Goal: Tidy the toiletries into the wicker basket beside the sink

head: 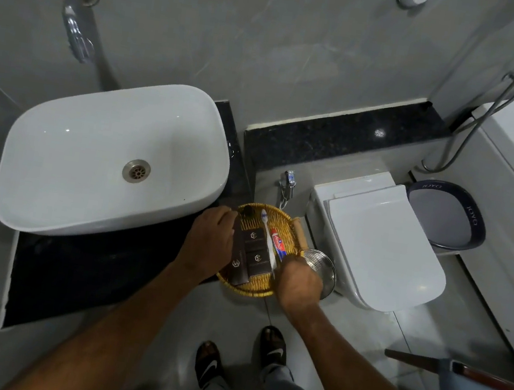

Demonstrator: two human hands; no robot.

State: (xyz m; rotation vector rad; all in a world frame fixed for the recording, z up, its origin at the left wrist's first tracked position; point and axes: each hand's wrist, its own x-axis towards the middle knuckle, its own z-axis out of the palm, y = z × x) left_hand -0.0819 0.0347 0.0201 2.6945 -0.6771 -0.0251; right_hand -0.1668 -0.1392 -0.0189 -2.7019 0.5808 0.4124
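The round wicker basket (288,247) sits on the black counter at the right of the white sink (102,156). Inside lie dark brown boxes (253,247), a white toothbrush (267,239) and a red-and-blue toothpaste tube (277,242); a small dark round item (248,211) rests at the far rim. My left hand (209,241) lies over the basket's left edge, its fingers touching the dark boxes. My right hand (298,281) is closed at the near right rim, around the lower ends of the toothbrush and tube.
The black stone counter (78,279) runs under the sink, with its front edge near me. A steel bin lid (321,265) is just right of the basket, then the white toilet (380,245). A wall tap (75,20) hangs above the sink. My feet (239,357) stand below.
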